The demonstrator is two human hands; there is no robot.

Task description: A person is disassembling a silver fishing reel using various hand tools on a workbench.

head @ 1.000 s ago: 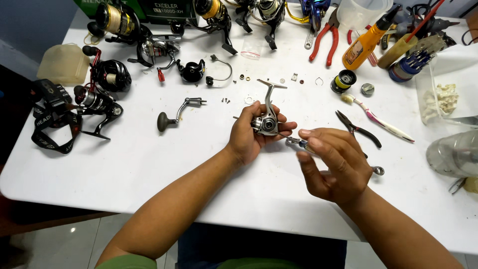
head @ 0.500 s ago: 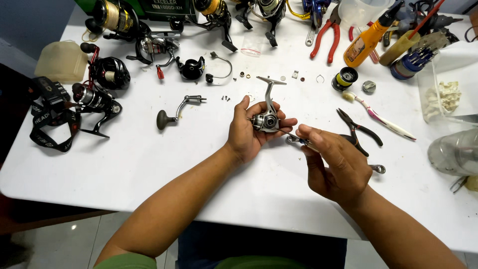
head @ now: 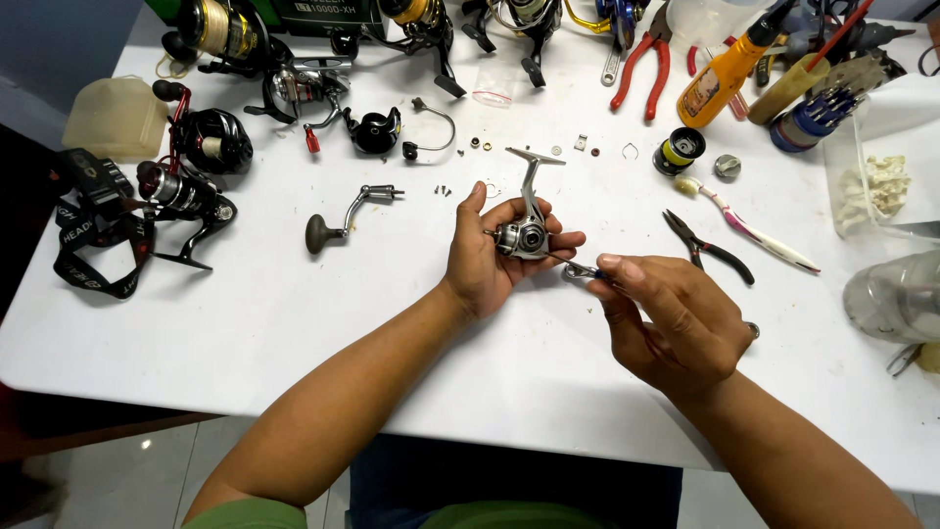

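While left hand (head: 490, 257) cups silver reel body (head: 524, 235), fingers curled around it, right hand (head: 671, 318) pinches small wrench (head: 580, 272) beside it, mid-tabletop (head: 392, 323).

— How many pliers on the white table (head: 294, 323)?
— Two: red-handled pliers (head: 641, 69) and black-handled pliers (head: 707, 247).
— Toothbrushes?
— One pink-and-white toothbrush (head: 749, 228).
— Loose crank handles?
— One grey metal crank handle with a dark knob (head: 345, 217).
— Orange bottles?
— One orange plastic bottle (head: 723, 76).

Head view, steeply down, near table (head: 294, 323)
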